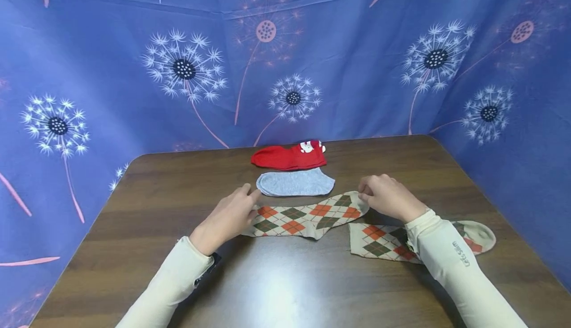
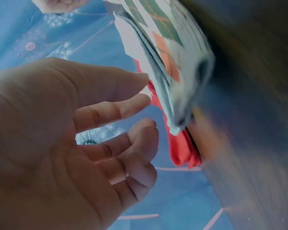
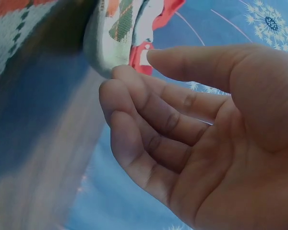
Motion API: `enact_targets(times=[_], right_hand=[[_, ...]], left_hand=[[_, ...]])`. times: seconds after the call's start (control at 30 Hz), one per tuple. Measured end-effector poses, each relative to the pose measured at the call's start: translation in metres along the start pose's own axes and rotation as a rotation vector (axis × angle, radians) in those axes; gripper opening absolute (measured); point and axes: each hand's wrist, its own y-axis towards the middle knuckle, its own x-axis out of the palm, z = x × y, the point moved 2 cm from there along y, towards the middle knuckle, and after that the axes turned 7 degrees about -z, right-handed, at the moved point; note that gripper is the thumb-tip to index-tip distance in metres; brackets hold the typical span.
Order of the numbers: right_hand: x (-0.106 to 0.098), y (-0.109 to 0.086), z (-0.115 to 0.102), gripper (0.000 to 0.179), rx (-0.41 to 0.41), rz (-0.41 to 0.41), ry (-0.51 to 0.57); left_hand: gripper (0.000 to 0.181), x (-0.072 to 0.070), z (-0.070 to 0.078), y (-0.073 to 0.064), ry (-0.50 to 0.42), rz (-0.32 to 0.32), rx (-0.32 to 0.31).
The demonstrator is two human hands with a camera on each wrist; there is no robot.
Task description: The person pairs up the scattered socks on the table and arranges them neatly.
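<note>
A beige argyle sock (image 1: 308,217) with orange and green diamonds lies flat across the middle of the table. Beside its cuff is my left hand (image 1: 228,219); the left wrist view shows the thumb and loosely bent fingers apart, holding nothing. At the toe end is my right hand (image 1: 391,196), its fingers relaxed and curved near the fabric, with no cloth between thumb and fingertips in the right wrist view. Whether either hand touches the sock is hard to tell. A second argyle sock (image 1: 379,241) lies nearer on the right, partly hidden under my right forearm.
Behind the argyle sock lies a light grey ankle sock (image 1: 296,183), and behind that a red sock (image 1: 285,158) with a white figure. All rest on a brown wooden table (image 1: 178,179). A blue dandelion-print cloth (image 1: 348,70) hangs behind and around it.
</note>
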Motion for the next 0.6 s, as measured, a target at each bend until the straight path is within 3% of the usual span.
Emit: enact_targets(times=[0.33, 0.6], right_hand=[[-0.01, -0.015, -0.006, 0.005, -0.024, 0.096, -0.071], [-0.012, -0.038, -0.002, 0.01, -0.01, 0.122, -0.098]], left_hand=[[0.014, 0.0, 0.028, 0.009, -0.006, 0.054, 0.151], [0.013, 0.012, 0.046, 0.009, -0.013, 0.053, 0.212]])
